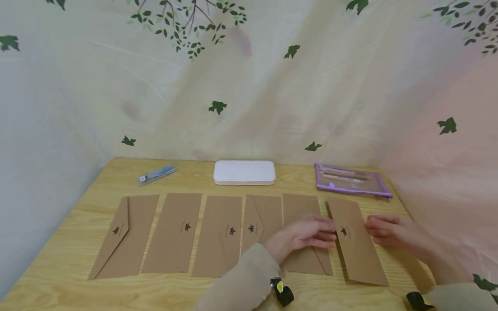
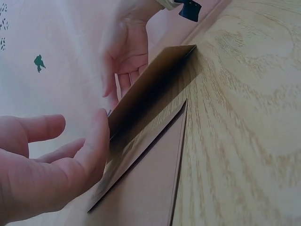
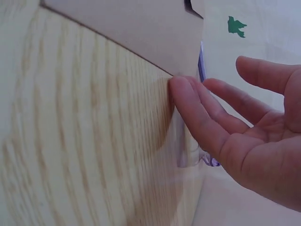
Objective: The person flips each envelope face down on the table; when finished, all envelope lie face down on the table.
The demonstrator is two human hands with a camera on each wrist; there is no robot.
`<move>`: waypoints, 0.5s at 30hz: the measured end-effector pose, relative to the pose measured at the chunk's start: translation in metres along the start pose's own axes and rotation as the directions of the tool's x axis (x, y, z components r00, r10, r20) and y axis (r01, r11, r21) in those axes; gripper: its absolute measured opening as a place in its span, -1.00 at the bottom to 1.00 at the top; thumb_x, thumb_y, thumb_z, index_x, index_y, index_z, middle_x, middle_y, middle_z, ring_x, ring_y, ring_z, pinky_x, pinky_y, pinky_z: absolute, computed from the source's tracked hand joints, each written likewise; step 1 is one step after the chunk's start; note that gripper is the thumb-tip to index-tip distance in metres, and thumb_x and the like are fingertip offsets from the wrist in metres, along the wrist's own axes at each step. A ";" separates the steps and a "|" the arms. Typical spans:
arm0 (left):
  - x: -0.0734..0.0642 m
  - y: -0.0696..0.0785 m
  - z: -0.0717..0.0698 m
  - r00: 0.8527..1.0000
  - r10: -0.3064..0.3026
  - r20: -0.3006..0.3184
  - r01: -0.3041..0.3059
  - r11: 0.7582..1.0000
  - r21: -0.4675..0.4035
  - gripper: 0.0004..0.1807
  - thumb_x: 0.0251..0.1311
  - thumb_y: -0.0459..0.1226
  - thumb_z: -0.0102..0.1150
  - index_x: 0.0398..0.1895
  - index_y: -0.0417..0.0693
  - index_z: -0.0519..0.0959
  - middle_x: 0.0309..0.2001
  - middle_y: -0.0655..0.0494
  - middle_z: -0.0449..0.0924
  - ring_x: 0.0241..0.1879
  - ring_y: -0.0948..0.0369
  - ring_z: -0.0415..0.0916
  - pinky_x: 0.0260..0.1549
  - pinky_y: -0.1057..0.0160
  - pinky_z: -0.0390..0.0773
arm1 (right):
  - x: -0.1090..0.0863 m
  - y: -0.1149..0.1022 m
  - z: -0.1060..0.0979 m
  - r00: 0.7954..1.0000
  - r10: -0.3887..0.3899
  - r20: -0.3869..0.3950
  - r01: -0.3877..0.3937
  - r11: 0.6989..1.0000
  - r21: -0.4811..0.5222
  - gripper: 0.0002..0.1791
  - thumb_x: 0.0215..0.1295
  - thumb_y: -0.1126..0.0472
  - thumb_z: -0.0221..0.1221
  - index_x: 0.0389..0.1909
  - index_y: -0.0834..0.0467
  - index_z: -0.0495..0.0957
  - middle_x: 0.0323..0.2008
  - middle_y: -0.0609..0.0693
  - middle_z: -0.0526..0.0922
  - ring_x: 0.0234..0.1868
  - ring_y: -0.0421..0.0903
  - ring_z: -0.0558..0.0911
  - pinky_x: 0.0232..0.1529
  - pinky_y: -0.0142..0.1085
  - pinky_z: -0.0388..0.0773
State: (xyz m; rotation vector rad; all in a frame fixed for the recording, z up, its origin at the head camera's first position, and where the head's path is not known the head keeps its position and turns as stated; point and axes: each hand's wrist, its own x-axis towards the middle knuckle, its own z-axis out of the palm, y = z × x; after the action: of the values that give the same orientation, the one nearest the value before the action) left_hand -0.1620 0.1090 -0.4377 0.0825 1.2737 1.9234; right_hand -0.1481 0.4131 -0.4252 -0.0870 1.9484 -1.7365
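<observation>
A brown kraft envelope (image 1: 359, 250) with a small dark crown print lies at the right end of a row, its left edge raised off the table. My left hand (image 1: 311, 233) has its fingertips at that raised edge, fingers fairly straight; the left wrist view shows the envelope's shaded underside (image 2: 157, 84). At the opposite edge, my right hand (image 1: 397, 233) touches the envelope with extended fingertips, the thumb apart from it in the right wrist view. Beneath my left hand is the neighbouring envelope (image 1: 301, 207), partly covered and lying flat.
More brown envelopes (image 1: 171, 233) lie side by side to the left, some with flaps showing. Along the back of the wooden table (image 1: 62, 255) are a blue pen packet (image 1: 157, 175), a white case (image 1: 244, 172) and a purple-edged clear pouch (image 1: 352, 188). Patterned cloth hangs behind.
</observation>
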 end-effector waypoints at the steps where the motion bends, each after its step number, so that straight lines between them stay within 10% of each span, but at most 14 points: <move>1: 0.000 0.000 0.000 1.000 0.001 -0.001 -0.001 1.000 0.000 -0.62 0.44 -0.41 0.09 0.25 -0.43 0.45 -0.12 -0.13 0.61 -0.01 -0.07 0.61 0.07 -0.04 0.63 | -0.001 -0.001 -0.002 0.999 -0.010 0.030 0.009 0.999 0.036 -0.61 0.64 0.28 -0.09 0.32 0.39 0.41 0.05 -0.15 0.69 0.04 -0.19 0.68 0.05 -0.18 0.66; 7: 0.001 0.001 0.000 1.000 0.000 -0.015 0.000 1.000 -0.006 -0.61 0.44 -0.40 0.09 0.26 -0.41 0.44 -0.10 -0.12 0.60 -0.05 0.00 0.62 0.09 -0.04 0.61 | -0.005 -0.005 -0.001 0.999 0.015 0.053 -0.021 0.993 0.117 -0.69 0.66 0.24 -0.12 0.14 0.02 0.58 0.09 -0.13 0.67 0.07 -0.17 0.67 0.10 -0.13 0.62; 15: 0.000 0.001 -0.001 1.000 0.015 -0.027 -0.015 1.000 -0.004 -0.60 0.43 -0.41 0.10 0.27 -0.40 0.43 -0.10 -0.10 0.60 -0.07 0.05 0.62 0.13 -0.02 0.59 | -0.003 -0.003 0.004 0.997 0.060 -0.046 -0.058 0.998 0.035 -0.46 0.64 0.18 -0.05 0.38 0.53 0.25 0.11 0.00 0.67 0.04 -0.20 0.68 0.09 -0.06 0.63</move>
State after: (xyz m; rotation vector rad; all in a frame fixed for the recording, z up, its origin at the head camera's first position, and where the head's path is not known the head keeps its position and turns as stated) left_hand -0.1624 0.1082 -0.4375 0.0647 1.2905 1.9458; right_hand -0.1451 0.4100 -0.4220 0.0233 1.9341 -1.7466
